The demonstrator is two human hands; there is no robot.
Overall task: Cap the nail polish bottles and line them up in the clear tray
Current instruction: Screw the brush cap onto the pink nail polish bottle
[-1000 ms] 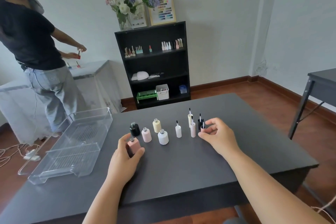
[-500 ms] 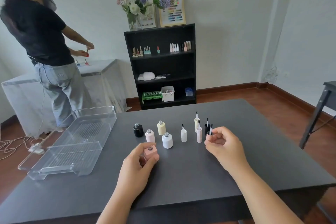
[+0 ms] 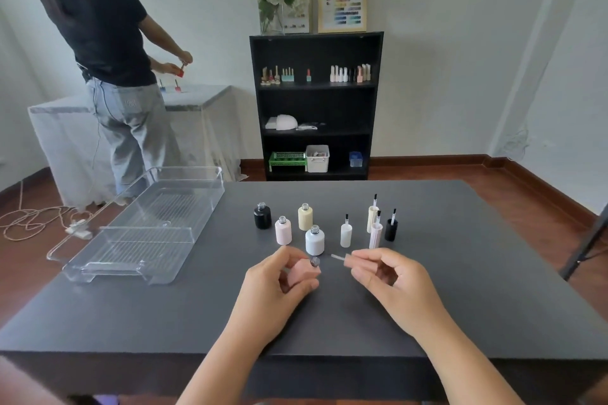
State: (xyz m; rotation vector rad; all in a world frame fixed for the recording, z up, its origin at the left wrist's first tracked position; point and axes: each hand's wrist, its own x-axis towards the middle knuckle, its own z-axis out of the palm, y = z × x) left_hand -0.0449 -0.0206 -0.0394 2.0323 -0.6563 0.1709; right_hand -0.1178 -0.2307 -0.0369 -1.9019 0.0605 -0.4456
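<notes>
Pink is the first pair in hand, and nothing is capped yet: the clear tray [image 3: 144, 227] holds no bottles, to the left of the bottle cluster [image 3: 297, 228], where four open bottles stand beside four loose brush caps [image 3: 373, 227]. The left hand [image 3: 279, 286] is closed round the pink bottle [image 3: 301, 273], just in front of that cluster, tilted so its neck points right. The right hand [image 3: 394, 279] pinches the pink brush cap [image 3: 347, 260], its long axis near level, brush tip aimed left at the neck, a small gap between them. By my reckoning, all five cappings and the lining up remain
</notes>
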